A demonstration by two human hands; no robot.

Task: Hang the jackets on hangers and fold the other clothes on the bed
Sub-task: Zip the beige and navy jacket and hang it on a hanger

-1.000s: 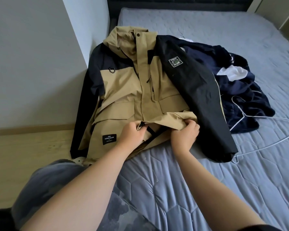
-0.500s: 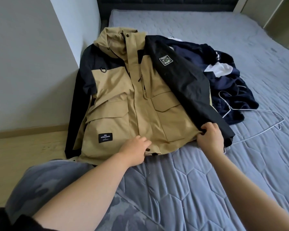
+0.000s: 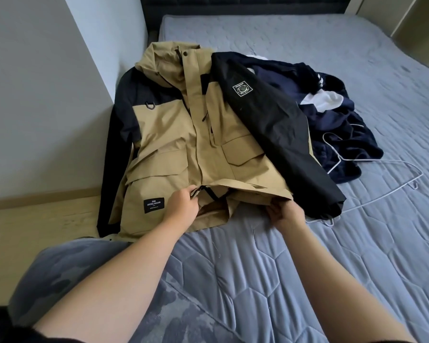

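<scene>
A tan jacket [image 3: 183, 134] with black sleeves lies front up at the bed's left edge, hood toward the headboard. My left hand [image 3: 182, 207] pinches the bottom hem near the zipper. My right hand [image 3: 286, 214] grips the hem's right corner and holds it lifted, so the inside of the jacket shows. Its right black sleeve [image 3: 278, 134] slants across toward the lower right. A white wire hanger [image 3: 386, 179] lies on the bed to the right, partly under the sleeve. Behind the sleeve sits a heap of navy clothes [image 3: 332, 115] with a white piece in it.
The grey quilted mattress [image 3: 307, 268] stretches ahead and to the right. A grey wall [image 3: 35, 95] stands at the left with wooden floor [image 3: 35, 224] below it. My knee in camouflage fabric [image 3: 89, 268] rests at the bed's near edge.
Half a second ago the hem lay flat with my right hand out at the sleeve cuff. Now my right hand has come back left, and both hands lift the hem again.
</scene>
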